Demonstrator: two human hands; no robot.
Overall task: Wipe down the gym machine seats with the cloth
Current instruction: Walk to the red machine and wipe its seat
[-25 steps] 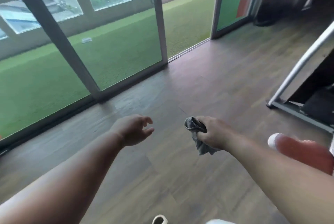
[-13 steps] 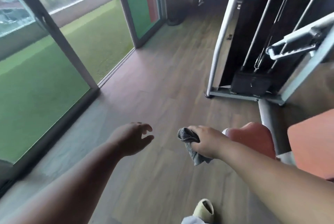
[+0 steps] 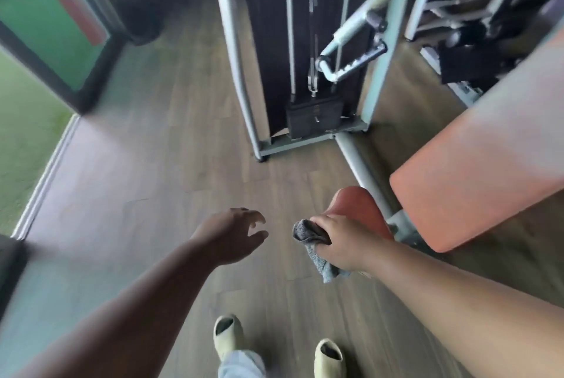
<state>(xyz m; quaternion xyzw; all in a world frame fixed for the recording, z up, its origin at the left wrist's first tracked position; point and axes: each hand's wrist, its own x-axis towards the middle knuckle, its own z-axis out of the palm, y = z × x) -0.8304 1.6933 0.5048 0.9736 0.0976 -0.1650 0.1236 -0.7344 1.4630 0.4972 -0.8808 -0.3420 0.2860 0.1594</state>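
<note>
Swinging right since a moment before, the view had brought the gym machine fully in, and the cloth (image 3: 317, 248) had travelled with it, bunched grey in the right hand (image 3: 341, 243), whose grip was curled tight around it, one tail hanging loose below the fist. That hand sat just in front of the small red pad (image 3: 354, 203), though whether cloth or knuckles touched it could not be told. Beside it, to the right and higher, lay the broad orange seat (image 3: 476, 164), unwiped as far as one could judge. The left hand (image 3: 232, 235) hovered over the floor (image 3: 158, 164), fingers loosely spread, holding nothing. Risk from here, as a judgement: the dangling tail could snag on the grey frame tube (image 3: 360, 160) running between pad and seat, or the balled cloth could wipe only a narrow stripe unless opened out. Room was generous to the left, open floor up to the glass door (image 3: 52, 41); to the right the seat's edge and the weight stack (image 3: 314, 115) frame crowded close, and the feet (image 3: 229, 335) stood near the machine's base.
</note>
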